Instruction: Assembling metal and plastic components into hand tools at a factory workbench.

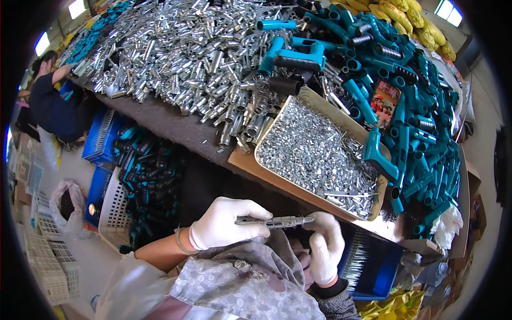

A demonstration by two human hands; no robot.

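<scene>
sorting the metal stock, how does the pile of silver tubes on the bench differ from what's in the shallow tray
The pile of silver tubes is loose, sprawling over the dark bench; the small silver pieces sit contained in the tan tray. The tubes are clearly bigger; the tray's pieces are tiny and finer. Both are shiny, jumbled metal.

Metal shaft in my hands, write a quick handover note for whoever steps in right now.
Left hand, white glove: grips the grey metal shaft at its left end.
Right hand, white glove: fingertips pinch the shaft's right end.
The shaft lies level over the lap, not yet set down.
Within reach: tray of small silver parts straight ahead, heap of metal tubes behind it, teal handles to the right, basket of dark handles on the left.
Done: one shaft in hand. Left: the heaps remain large.
</scene>
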